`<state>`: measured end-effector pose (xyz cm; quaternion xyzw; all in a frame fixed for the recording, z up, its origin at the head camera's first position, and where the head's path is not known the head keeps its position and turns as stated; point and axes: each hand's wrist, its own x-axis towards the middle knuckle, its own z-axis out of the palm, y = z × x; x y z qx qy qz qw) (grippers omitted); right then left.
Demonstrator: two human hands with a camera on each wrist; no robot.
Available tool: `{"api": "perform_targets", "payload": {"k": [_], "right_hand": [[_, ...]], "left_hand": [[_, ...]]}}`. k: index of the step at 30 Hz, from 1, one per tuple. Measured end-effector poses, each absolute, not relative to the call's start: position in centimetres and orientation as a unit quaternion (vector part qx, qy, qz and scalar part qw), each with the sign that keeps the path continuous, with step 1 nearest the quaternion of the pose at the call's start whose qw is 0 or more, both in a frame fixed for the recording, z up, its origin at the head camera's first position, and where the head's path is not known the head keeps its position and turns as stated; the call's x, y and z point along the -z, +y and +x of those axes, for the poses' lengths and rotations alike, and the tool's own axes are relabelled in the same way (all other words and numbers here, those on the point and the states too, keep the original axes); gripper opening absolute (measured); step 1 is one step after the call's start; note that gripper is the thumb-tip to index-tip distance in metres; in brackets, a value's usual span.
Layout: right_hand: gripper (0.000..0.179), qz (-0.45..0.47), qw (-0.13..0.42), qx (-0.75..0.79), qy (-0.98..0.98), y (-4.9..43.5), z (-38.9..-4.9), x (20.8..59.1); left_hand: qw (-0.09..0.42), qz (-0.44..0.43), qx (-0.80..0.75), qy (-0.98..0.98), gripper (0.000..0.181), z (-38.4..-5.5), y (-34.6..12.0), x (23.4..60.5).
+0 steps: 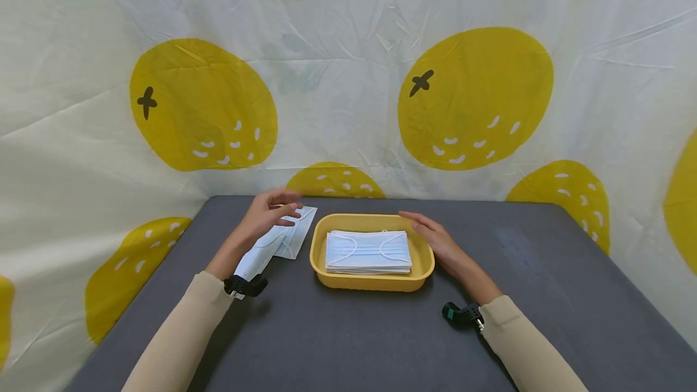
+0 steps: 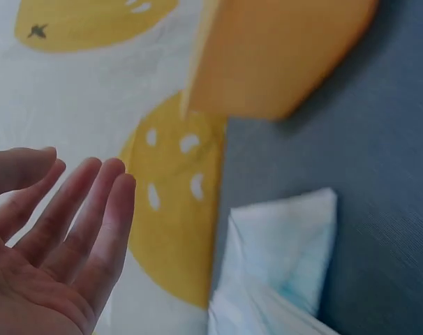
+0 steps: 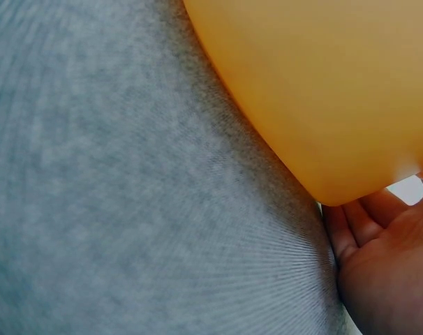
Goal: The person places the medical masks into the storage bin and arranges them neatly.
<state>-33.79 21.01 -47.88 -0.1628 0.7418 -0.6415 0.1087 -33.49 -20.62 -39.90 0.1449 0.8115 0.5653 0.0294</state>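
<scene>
Blue pleated face masks (image 1: pixel 368 253) lie stacked in a yellow plastic tray (image 1: pixel 373 283), white ear loops on top. My right hand (image 1: pixel 438 244) holds the tray's far right corner, fingers along the outer wall and thumb at the rim. In the right wrist view, the tray wall (image 3: pixel 323 91) partly covers those fingers. Left of the tray, my left hand (image 1: pixel 270 213) hovers over loose face masks (image 1: pixel 291 241), fingers spread and loosely bent, holding nothing. The left wrist view shows its palm and fingers (image 2: pixel 79 237) apart from the masks (image 2: pixel 281 244) beside it.
The dark grey table (image 1: pixel 348 337) stretches around the tray. Behind it hangs a white curtain (image 1: pixel 337 101) with large yellow fruit prints. Black wrist straps (image 1: pixel 245 286) sit at both sleeve cuffs.
</scene>
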Motion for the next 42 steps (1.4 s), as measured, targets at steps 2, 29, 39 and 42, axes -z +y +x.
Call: {"api": "perform_targets", "payload": {"k": [2, 29, 39, 42], "right_hand": [[0.048, -0.161, 0.110, 0.643, 0.740, 21.1, -33.8, 47.9], [0.050, -0.159, 0.112, 0.640, 0.743, 20.9, -33.6, 48.1], [0.049, -0.156, 0.110, 0.643, 0.742, 21.1, -33.5, 47.9], [0.048, -0.155, 0.106, 0.639, 0.746, 21.3, -33.4, 47.9]], "left_hand": [[0.017, 0.134, -0.567, 0.812, 0.035, -33.1, -21.5, 40.6], [-0.058, 0.016, -0.371, 0.927, 0.037, -31.0, -31.7, 45.1], [0.004, 0.034, -0.348, 0.937, 0.050, -31.0, -31.7, 45.2], [0.008, 0.046, -0.349, 0.936, 0.051, -31.1, -31.4, 45.2]]}}
